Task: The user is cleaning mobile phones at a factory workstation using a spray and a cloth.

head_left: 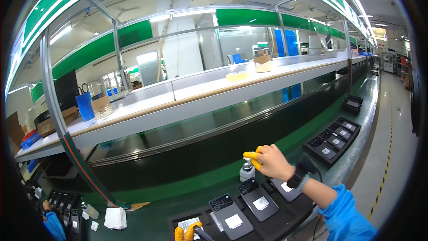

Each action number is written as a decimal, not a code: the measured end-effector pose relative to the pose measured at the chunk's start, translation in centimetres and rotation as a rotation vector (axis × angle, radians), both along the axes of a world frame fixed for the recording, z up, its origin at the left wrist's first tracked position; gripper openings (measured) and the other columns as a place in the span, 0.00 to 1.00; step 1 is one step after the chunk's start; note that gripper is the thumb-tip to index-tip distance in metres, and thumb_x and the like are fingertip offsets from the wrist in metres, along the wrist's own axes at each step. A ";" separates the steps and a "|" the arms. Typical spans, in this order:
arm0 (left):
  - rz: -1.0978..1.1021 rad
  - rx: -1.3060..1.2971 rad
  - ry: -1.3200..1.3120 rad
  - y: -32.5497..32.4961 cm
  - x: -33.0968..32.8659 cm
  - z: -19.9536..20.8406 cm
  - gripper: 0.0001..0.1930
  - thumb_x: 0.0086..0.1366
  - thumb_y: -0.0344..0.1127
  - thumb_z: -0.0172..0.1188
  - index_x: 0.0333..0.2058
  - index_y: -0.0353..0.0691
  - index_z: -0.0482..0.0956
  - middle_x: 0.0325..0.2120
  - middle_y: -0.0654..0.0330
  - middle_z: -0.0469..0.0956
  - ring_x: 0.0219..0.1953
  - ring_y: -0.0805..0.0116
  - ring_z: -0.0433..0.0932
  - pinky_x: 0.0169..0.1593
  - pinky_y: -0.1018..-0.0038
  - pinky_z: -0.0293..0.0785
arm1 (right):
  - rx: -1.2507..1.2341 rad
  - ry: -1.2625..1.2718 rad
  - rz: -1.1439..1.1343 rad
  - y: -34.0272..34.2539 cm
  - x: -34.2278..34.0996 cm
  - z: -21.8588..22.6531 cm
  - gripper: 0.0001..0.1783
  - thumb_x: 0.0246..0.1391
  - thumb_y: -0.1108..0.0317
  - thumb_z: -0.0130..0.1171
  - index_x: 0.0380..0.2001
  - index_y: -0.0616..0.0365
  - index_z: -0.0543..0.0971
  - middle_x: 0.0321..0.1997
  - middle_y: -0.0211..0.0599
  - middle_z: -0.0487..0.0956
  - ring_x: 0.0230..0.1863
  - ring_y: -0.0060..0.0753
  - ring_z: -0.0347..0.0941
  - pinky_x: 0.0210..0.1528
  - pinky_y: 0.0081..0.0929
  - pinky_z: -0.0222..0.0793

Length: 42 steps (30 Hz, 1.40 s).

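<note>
My right hand point(273, 163), with yellow finger cots, is closed in a pinch on a small white wipe point(248, 160). The wipe is at the top of a white pump bottle point(247, 174) beyond the tray. At the bottom edge, only yellow-covered fingertips of my left hand point(189, 231) show, closed on a dark phone point(204, 235) seen partly and nearly edge-on. Between my hands, a black tray point(278, 224) bears a grey phone point(231, 218), another phone point(259, 200) beside it and a third phone point(285, 189) partly under my right forearm. Each has a white label.
Another black tray point(332, 154) of phones lies at the right, with a smaller tray point(352, 103) beyond. A stack of white wipes point(115, 218) lies left. A co-worker's hand point(47, 205) is at far left by more phones. A metal post point(60, 107) and raised shelf point(187, 100) stand ahead.
</note>
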State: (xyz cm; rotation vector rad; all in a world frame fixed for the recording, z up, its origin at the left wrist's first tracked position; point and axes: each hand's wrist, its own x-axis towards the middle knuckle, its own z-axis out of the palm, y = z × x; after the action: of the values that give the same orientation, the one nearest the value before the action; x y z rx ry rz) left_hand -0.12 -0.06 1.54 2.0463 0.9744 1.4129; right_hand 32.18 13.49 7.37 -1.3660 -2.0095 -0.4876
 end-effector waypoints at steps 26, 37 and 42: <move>-0.063 -0.123 -0.123 0.1 0.1 -1.1 0.63 0.34 0.29 0.78 0.64 0.36 0.40 0.64 0.53 0.47 0.62 0.61 0.58 0.62 0.68 0.58 | -0.275 -0.259 -0.214 5.4 1.6 -5.9 0.05 0.44 0.69 0.58 0.26 0.54 0.80 0.30 0.36 0.77 0.35 0.37 0.74 0.41 0.36 0.58; -0.067 -0.131 -0.109 0.4 0.2 -1.2 0.62 0.35 0.28 0.77 0.64 0.36 0.39 0.63 0.52 0.49 0.62 0.62 0.58 0.61 0.68 0.59 | -0.035 0.180 0.592 -8.3 -6.8 4.6 0.18 0.44 0.70 0.64 0.42 0.52 0.79 0.37 0.36 0.75 0.36 0.36 0.70 0.46 0.34 0.58; -0.095 -0.111 -0.145 0.2 0.2 -1.3 0.62 0.36 0.29 0.76 0.64 0.37 0.39 0.62 0.51 0.51 0.62 0.61 0.59 0.61 0.68 0.60 | 0.024 0.048 0.804 -12.9 -9.2 5.8 0.22 0.39 0.74 0.60 0.44 0.51 0.79 0.35 0.32 0.74 0.36 0.32 0.69 0.43 0.34 0.59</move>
State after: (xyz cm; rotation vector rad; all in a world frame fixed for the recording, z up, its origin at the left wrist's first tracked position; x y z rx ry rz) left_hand 0.10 0.15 0.26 1.8574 0.8634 1.4038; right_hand 23.01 0.54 13.20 -0.4563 -2.2792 -0.1035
